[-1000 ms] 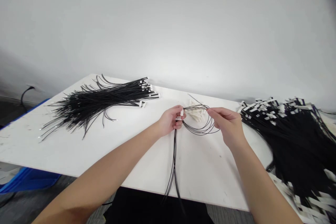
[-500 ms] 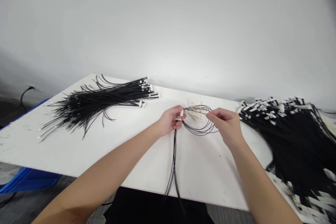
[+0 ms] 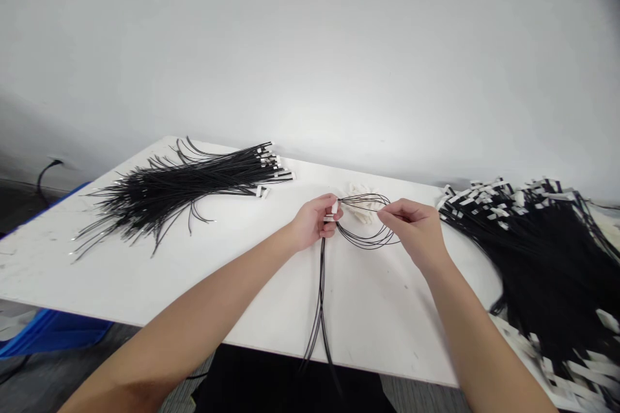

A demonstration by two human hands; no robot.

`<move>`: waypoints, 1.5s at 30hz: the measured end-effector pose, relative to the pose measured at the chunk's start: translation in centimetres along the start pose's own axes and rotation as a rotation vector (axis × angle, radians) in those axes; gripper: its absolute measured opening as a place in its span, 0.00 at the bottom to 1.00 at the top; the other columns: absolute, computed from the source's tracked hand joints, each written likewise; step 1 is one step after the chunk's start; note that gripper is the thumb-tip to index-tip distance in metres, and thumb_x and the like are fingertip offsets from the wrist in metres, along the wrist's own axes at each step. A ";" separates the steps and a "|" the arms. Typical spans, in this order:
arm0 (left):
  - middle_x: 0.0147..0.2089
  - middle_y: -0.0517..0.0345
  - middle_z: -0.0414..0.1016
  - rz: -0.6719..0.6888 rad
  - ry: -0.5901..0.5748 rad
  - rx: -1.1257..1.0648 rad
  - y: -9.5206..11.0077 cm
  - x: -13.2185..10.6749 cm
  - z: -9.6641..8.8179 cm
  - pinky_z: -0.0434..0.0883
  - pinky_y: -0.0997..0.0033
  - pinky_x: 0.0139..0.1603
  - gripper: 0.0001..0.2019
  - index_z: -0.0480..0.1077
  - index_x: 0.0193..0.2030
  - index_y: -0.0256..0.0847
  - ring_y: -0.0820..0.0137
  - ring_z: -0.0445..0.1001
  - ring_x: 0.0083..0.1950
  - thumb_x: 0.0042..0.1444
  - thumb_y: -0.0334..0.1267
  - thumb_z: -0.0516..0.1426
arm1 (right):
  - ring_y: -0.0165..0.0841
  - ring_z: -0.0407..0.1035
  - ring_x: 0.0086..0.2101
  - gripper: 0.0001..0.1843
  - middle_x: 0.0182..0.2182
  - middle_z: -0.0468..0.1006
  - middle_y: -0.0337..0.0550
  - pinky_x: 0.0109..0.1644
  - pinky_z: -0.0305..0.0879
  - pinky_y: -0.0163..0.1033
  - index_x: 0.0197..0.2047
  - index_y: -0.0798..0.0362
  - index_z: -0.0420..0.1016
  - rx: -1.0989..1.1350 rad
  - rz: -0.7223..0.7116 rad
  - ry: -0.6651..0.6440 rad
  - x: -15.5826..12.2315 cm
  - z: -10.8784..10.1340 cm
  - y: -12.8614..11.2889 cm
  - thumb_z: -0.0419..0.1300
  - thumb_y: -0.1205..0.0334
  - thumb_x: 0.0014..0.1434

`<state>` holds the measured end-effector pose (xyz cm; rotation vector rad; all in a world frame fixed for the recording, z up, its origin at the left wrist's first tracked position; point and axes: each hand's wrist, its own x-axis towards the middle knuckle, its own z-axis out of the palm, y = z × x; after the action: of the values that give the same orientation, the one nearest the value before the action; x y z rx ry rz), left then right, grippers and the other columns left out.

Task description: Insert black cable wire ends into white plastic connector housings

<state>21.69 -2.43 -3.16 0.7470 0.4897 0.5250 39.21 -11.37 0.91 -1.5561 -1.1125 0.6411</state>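
My left hand (image 3: 317,222) is closed around a white connector (image 3: 334,207) with thin black wires (image 3: 361,246). These wires bow out to the right in loops, and further black strands (image 3: 321,290) hang down past the table's front edge. My right hand (image 3: 414,226) pinches the wire loops at their right side between thumb and fingers. The exact strands in that pinch are too small to tell apart. Behind the loops lies a small heap of white connectors (image 3: 363,211) on the table, partly covered by the wires.
On the left of the white table (image 3: 242,284) lies a bundle of black wires (image 3: 184,184) with white connectors at its right end. A larger pile of black wire harnesses (image 3: 542,251) covers the right side. A grey wall rises behind; a blue bin (image 3: 58,332) sits below left.
My right hand has shifted very slightly left along the wire loops. The left hand keeps its hold in the same spot.
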 end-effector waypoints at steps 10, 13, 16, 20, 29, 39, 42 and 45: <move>0.24 0.62 0.57 0.010 0.000 0.038 0.0 -0.3 0.5 0.46 0.80 0.15 0.10 0.57 0.29 0.39 0.82 0.50 0.17 0.50 0.42 0.55 | 0.24 0.55 0.20 0.03 0.20 0.63 0.37 0.22 0.54 0.32 0.23 0.52 0.74 -0.262 -0.449 0.022 -0.3 0.3 -0.1 0.60 0.66 0.46; 0.25 0.62 0.57 0.002 0.006 0.020 0.0 -0.2 0.4 0.46 0.80 0.15 0.10 0.58 0.29 0.39 0.82 0.50 0.17 0.50 0.42 0.54 | 0.24 0.55 0.20 0.03 0.19 0.64 0.36 0.22 0.55 0.33 0.23 0.52 0.74 -0.268 -0.520 0.060 -0.2 0.4 0.0 0.60 0.67 0.46; 0.25 0.62 0.57 -0.012 0.005 -0.019 0.0 0.0 0.1 0.46 0.80 0.15 0.10 0.59 0.30 0.39 0.82 0.49 0.17 0.51 0.43 0.54 | 0.24 0.55 0.19 0.03 0.19 0.63 0.36 0.22 0.54 0.33 0.22 0.52 0.73 -0.248 -0.554 0.074 -0.2 0.2 0.1 0.60 0.68 0.45; 0.25 0.62 0.56 -0.022 0.004 -0.062 0.0 0.1 -0.1 0.47 0.80 0.14 0.10 0.58 0.29 0.38 0.81 0.49 0.17 0.51 0.43 0.53 | 0.24 0.56 0.20 0.03 0.20 0.64 0.36 0.22 0.55 0.33 0.23 0.52 0.73 -0.254 -0.566 0.011 -0.4 0.1 -0.1 0.60 0.69 0.45; 0.24 0.63 0.55 -0.038 0.008 -0.070 0.1 0.1 -0.1 0.45 0.80 0.15 0.10 0.58 0.29 0.38 0.81 0.48 0.17 0.52 0.43 0.52 | 0.24 0.56 0.19 0.04 0.19 0.64 0.36 0.23 0.55 0.33 0.23 0.52 0.73 -0.266 -0.628 0.033 -0.4 0.1 -0.2 0.60 0.70 0.46; 0.25 0.62 0.55 -0.027 -0.006 -0.047 0.1 0.0 0.0 0.45 0.80 0.15 0.10 0.58 0.29 0.38 0.81 0.48 0.17 0.52 0.43 0.52 | 0.24 0.56 0.20 0.04 0.19 0.64 0.37 0.23 0.55 0.33 0.23 0.52 0.73 -0.308 -0.594 -0.032 -0.5 0.1 -0.5 0.59 0.69 0.47; 0.25 0.62 0.54 -0.027 -0.010 -0.049 0.1 0.0 0.0 0.45 0.80 0.15 0.10 0.59 0.29 0.38 0.81 0.48 0.17 0.52 0.43 0.52 | 0.24 0.56 0.20 0.04 0.19 0.64 0.37 0.23 0.56 0.33 0.23 0.53 0.73 -0.309 -0.588 -0.043 -0.5 0.1 -0.5 0.59 0.69 0.47; 0.25 0.63 0.55 -0.025 -0.009 -0.048 0.1 0.1 -0.1 0.45 0.80 0.15 0.10 0.59 0.29 0.38 0.81 0.48 0.17 0.52 0.43 0.52 | 0.24 0.56 0.20 0.04 0.19 0.65 0.37 0.22 0.55 0.33 0.23 0.53 0.73 -0.318 -0.592 -0.042 -0.4 0.1 -0.3 0.58 0.68 0.47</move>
<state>21.69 -2.30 -3.14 0.6966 0.4761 0.5077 38.86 -11.73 1.15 -1.3682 -1.6742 0.0975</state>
